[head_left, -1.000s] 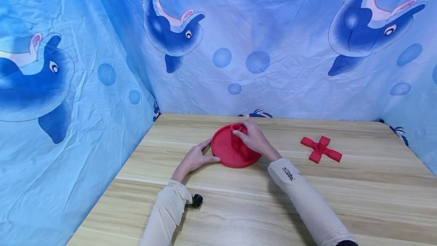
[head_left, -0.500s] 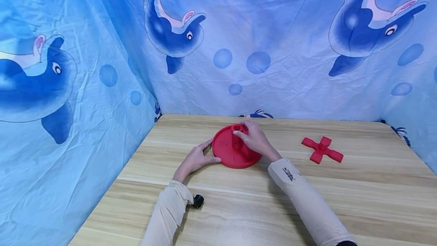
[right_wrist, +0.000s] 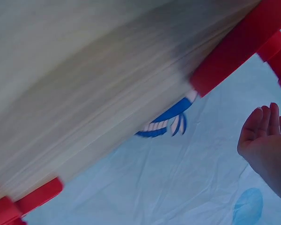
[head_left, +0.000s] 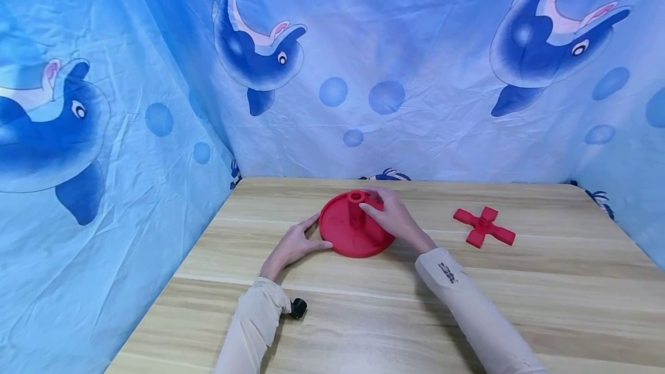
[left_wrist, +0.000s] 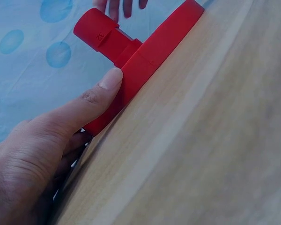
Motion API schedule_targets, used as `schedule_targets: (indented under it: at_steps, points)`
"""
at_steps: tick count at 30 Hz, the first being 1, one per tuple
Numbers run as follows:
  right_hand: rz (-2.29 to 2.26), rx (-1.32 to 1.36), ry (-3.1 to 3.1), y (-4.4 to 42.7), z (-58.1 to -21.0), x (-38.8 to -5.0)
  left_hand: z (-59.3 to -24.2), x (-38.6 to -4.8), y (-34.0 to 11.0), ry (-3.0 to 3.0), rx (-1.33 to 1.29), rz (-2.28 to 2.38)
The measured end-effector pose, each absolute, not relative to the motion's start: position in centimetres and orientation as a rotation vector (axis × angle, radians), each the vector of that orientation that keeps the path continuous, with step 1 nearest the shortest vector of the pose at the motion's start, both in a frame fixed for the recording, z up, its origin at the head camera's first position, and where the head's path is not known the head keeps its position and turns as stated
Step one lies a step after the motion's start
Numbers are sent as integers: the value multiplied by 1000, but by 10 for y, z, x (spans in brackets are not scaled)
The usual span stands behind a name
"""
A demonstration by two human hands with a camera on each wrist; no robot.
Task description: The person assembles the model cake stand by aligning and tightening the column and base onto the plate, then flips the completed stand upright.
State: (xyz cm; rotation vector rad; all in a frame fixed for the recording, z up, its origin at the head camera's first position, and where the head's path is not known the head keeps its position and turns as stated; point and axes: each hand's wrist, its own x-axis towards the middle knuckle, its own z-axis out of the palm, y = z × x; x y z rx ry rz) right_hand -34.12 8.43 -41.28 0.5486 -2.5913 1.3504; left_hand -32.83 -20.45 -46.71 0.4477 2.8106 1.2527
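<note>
Left fingers [left_wrist: 102, 92] wide against red disc [left_wrist: 159, 46]

From my remote feed I see a tabletop [head_left: 374, 287] in pale wood grain with brown streaks, its far right corner rounded. Hanging cloth encloses it: a wrinkled blue back sheet [head_left: 431, 143] behind the tabletop, a left sheet [head_left: 150, 206] along its left side, and a paler right sheet [head_left: 649, 218] beyond its right end. I make out cartoon dolphins [head_left: 260, 53], round bubbles [head_left: 387, 97], and dark blue-and-white motifs [head_left: 392, 175] at the tabletop's far edge. I notice soft glare [head_left: 353, 359] on the tabletop's near part.
</note>
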Motion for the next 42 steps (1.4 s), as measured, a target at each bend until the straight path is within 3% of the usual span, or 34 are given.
schedule_targets:
  at_steps: [42]
  points:
    - [1029, 401, -2644, 263, -426, -292, -468, -331, -206, 2805, 456, 1261]
